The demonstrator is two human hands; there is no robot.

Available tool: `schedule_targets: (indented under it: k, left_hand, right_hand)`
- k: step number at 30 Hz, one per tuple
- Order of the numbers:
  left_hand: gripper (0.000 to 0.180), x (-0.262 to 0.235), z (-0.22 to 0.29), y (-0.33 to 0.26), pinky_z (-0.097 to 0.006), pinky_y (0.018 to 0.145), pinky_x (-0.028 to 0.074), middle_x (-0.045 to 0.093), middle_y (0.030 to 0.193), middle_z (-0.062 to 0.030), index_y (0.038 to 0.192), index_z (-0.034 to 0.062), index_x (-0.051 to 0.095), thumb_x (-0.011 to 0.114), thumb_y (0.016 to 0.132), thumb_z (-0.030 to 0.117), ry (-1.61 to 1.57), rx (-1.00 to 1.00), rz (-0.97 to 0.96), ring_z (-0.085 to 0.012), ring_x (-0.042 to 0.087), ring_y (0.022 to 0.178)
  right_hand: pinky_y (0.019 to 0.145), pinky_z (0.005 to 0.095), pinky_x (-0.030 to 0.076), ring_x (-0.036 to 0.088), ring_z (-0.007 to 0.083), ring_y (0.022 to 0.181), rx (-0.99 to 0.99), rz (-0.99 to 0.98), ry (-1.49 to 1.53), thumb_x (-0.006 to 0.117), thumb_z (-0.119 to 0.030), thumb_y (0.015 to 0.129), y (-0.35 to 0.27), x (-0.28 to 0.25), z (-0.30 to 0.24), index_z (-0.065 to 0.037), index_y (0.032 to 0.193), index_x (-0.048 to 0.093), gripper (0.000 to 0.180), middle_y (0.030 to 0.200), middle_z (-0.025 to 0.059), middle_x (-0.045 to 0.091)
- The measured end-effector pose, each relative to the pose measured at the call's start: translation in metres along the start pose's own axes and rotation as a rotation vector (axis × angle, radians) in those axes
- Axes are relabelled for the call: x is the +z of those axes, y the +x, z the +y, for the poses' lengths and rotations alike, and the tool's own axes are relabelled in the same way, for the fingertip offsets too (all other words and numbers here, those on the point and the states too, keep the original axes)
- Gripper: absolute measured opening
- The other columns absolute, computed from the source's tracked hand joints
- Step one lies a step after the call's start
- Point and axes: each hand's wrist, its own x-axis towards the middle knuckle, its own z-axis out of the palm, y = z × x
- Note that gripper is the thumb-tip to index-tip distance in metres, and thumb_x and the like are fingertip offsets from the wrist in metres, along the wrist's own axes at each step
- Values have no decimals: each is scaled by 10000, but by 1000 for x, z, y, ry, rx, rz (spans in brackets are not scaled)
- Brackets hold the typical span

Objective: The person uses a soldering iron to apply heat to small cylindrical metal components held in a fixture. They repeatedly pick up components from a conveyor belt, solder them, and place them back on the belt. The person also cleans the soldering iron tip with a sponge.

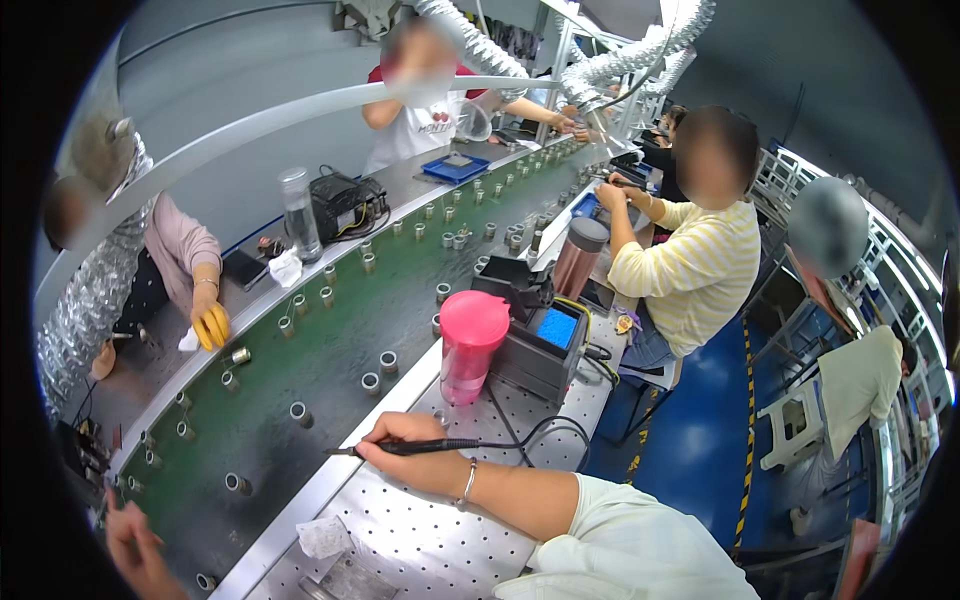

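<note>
My right hand (pixel 415 455) is closed round a black soldering iron (pixel 435 446) like a pen, above the perforated white worktop. Its tip points left over the metal edge of the green conveyor belt (pixel 330 350), and a black cable trails off to the right. At the lower left, my left hand (pixel 135 545) reaches over the belt with fingers stretched and apart; nothing shows in it. Beyond its fingertips stands a small metal cylinder (pixel 136 484). Several similar cylinders, such as one metal cylinder (pixel 237 483) between my hands, stand spaced along the belt.
A pink lidded cup (pixel 472 345) stands beyond my right hand, beside a black soldering station (pixel 520 350) with a blue sponge (pixel 556 327). A crumpled tissue (pixel 324 538) and a metal block (pixel 350 580) lie near me. Co-workers sit along both sides; one wears a yellow glove (pixel 211 322).
</note>
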Motion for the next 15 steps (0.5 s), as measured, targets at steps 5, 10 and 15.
schedule_targets:
  k: [5, 10, 15]
  left_hand:
    - [276, 55, 123, -6, -304, 638, 496, 551, 619, -108, 662, -7, 569, 588, 922, 85, 93, -24, -297, -200, 478, 539]
    - [391, 62, 132, -36, -327, 452, 314, 354, 503, -77, 573, 12, 436, 600, 917, 101, -12, -104, -240, -180, 319, 457]
    - [389, 53, 86, -98, -392, 430, 220, 367, 451, -115, 476, 34, 404, 679, 750, 37, 110, -248, -111, -258, 335, 410]
  right_hand:
    - [567, 254, 417, 511, 76, 614, 37, 9, -52, 679, -162, 835, -12, -15, 0, -32, 790, 600, 159, 678, 26, 585]
    - [532, 239, 417, 537, 67, 580, -78, -15, -50, 705, -120, 810, -3, -6, -7, -33, 779, 639, 113, 662, 25, 609]
    - [532, 261, 427, 527, 101, 573, -144, 25, -102, 695, -161, 811, 1, 18, -8, -50, 727, 637, 151, 640, 26, 585]
